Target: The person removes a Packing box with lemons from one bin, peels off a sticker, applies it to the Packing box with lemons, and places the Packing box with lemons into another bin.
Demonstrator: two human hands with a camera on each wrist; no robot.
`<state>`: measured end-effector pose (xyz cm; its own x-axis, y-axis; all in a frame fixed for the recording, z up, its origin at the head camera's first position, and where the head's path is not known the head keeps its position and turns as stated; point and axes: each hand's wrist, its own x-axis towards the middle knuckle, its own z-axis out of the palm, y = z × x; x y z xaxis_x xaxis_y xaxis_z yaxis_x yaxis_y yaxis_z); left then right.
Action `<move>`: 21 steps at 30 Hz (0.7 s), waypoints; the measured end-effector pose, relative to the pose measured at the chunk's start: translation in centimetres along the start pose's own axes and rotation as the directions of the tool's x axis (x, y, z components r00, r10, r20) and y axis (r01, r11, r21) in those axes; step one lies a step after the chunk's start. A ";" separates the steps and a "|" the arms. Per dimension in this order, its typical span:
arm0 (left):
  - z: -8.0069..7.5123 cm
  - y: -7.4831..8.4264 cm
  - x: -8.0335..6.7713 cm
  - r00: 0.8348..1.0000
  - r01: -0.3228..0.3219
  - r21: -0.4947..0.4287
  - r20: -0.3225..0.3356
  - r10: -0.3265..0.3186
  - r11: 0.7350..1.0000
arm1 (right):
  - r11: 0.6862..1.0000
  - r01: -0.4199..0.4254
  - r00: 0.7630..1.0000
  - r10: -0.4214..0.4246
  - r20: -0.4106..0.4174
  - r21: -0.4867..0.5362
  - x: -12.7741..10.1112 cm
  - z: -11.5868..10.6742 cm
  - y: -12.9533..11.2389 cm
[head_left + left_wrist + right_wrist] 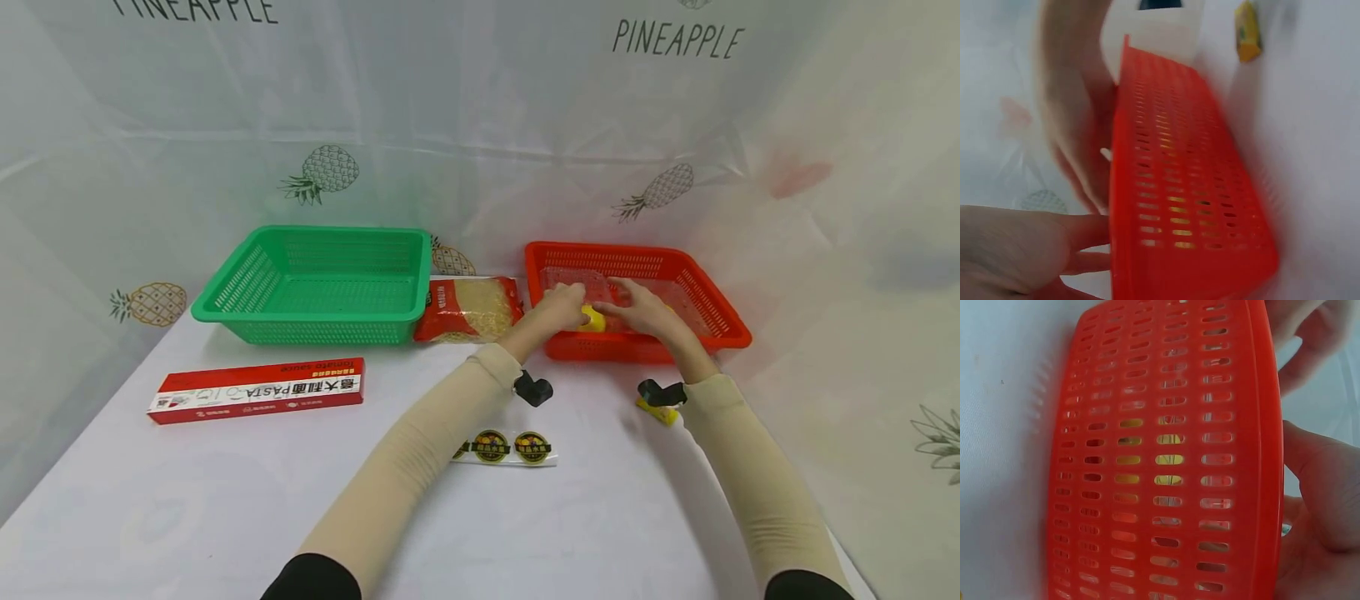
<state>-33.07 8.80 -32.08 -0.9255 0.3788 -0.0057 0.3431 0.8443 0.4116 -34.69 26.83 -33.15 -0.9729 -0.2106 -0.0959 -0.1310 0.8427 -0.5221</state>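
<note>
The left hand (557, 312) and the right hand (647, 312) are reaching over the near rim of a red basket (622, 348) at the back right of a white table (225, 500). Inside, a yellow item (592, 320) is lying between the hands, beside clear plastic packaging (576, 283). The right hand is extending its index finger, and the left hand is bending over the packaging; the basket wall is hiding fingertips in both wrist views, so whether either hand is gripping anything, and how far its fingers are closing, cannot be told. Yellow is showing through the wall's slots. To the left, a noodle packet (480, 307) is lying between the red basket and a green basket (322, 325). A red and white pasta box (258, 392) is lying in front of the green one. Nearer the viewer, a strip of round stickers (512, 448) is lying partly under the left sleeve (420, 450), while a small yellow object (658, 412) is resting near the right wrist.
</note>
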 end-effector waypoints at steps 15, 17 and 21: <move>0.8 0.9 -0.2 1.000 -0.008 0.196 -0.025 0.013 0.981 | 0.998 0.050 0.997 -0.053 0.063 0.048 0.9 -0.3 1.0; 0.9 0.9 -0.2 1.000 0.003 0.231 -0.029 0.004 0.973 | 0.997 0.052 0.996 -0.056 0.074 0.063 0.8 -0.3 1.0; 1.0 0.9 -0.2 0.999 0.022 0.262 -0.040 -0.012 0.965 | 0.996 0.047 0.995 -0.053 0.083 0.070 0.6 -0.4 0.8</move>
<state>-32.46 9.89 -32.61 -0.9353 0.3529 0.0258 0.3524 0.9223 0.1586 -35.44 27.56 -33.32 -0.9454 -0.2950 -0.1385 -0.1626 0.7953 -0.5840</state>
